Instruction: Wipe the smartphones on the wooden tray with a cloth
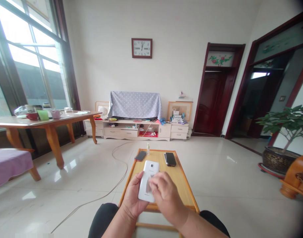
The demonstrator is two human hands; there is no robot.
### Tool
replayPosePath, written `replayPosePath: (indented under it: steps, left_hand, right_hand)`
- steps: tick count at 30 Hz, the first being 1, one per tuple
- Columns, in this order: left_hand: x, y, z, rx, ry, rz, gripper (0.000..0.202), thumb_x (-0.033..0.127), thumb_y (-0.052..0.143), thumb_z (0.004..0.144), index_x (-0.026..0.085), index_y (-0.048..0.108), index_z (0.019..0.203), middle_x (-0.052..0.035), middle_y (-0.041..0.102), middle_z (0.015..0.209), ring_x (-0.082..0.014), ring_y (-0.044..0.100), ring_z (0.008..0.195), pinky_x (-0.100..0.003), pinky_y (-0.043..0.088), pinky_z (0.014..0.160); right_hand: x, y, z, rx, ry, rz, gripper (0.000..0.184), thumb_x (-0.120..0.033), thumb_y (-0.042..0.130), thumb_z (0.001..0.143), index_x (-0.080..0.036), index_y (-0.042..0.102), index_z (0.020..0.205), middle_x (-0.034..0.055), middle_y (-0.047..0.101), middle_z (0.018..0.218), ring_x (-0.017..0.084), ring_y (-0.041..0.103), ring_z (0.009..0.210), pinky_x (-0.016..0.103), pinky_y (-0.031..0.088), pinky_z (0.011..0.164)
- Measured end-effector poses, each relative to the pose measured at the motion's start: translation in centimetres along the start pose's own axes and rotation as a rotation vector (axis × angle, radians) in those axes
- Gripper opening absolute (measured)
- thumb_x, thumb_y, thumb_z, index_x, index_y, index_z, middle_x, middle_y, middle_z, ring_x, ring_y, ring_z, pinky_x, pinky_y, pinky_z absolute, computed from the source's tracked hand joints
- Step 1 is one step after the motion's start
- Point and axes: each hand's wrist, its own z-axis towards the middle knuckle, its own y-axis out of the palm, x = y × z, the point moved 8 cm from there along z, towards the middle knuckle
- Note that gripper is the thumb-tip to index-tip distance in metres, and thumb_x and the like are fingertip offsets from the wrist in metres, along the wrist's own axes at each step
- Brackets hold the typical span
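Observation:
My left hand [133, 198] grips a white phone [149, 172] from the left side, its back with the camera lens facing up. My right hand [166, 195] lies over the lower part of the phone, its fingers curled against the back; whether they hold a small cloth or wipe I cannot make out. Both hands hover above the near end of a small wooden table [181, 185]. At the table's far end lie a dark phone [140, 155], a black phone [170, 159] and a small bottle [148, 148].
A cable [116, 158] snakes over the tiled floor to the left. A long wooden table [49, 120] with cups stands by the window. A TV cabinet [133, 129] with a covered screen lines the far wall. A potted plant [285, 138] stands right.

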Motion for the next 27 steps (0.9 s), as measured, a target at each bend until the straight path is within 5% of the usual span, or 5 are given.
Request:
replayPosePath:
  steps: [5,13,21,27]
  left_hand:
    - [0.2,0.0,0.2,0.03,0.056,-0.01,0.043,0.03,0.056,0.091,0.011,0.057,0.129,-0.0113,0.076,0.1,-0.0262,0.072,0.097,-0.04,0.051,0.095]
    - [0.0,0.9,0.3,-0.061,-0.038,0.022,0.051,0.047,0.053,0.092,0.008,0.059,0.125,-0.0163,0.072,0.108,-0.0307,0.069,0.103,-0.041,0.051,0.093]
    - [-0.6,1.5,-0.2,0.039,0.053,0.147,0.049,0.06,0.056,0.088,0.019,0.064,0.113,-0.0075,0.073,0.089,-0.025,0.071,0.087,-0.033,0.052,0.08]
    - [-0.2,0.8,-0.6,0.121,0.06,0.215,0.059,0.069,0.055,0.083,0.02,0.063,0.116,-0.0067,0.072,0.086,-0.024,0.07,0.083,-0.032,0.051,0.074]
  right_hand:
    - [2.8,-2.6,4.1,0.146,0.098,0.009,0.014,-0.02,0.055,0.094,-0.026,0.067,0.095,0.0045,0.057,0.097,0.019,0.059,0.089,0.033,0.053,0.078]
    - [-2.7,2.7,-1.9,-0.177,-0.042,-0.078,0.015,-0.015,0.054,0.092,-0.024,0.065,0.088,0.0029,0.056,0.087,0.017,0.056,0.079,0.03,0.05,0.075]
    - [1.7,-0.7,3.0,0.101,0.077,-0.072,0.016,-0.015,0.053,0.093,-0.024,0.067,0.093,0.0047,0.056,0.096,0.018,0.057,0.087,0.032,0.05,0.079]
    - [-1.2,2.0,0.2,-0.067,-0.001,-0.011,0.019,-0.015,0.053,0.093,-0.026,0.067,0.101,0.0045,0.058,0.098,0.018,0.058,0.09,0.032,0.051,0.081]
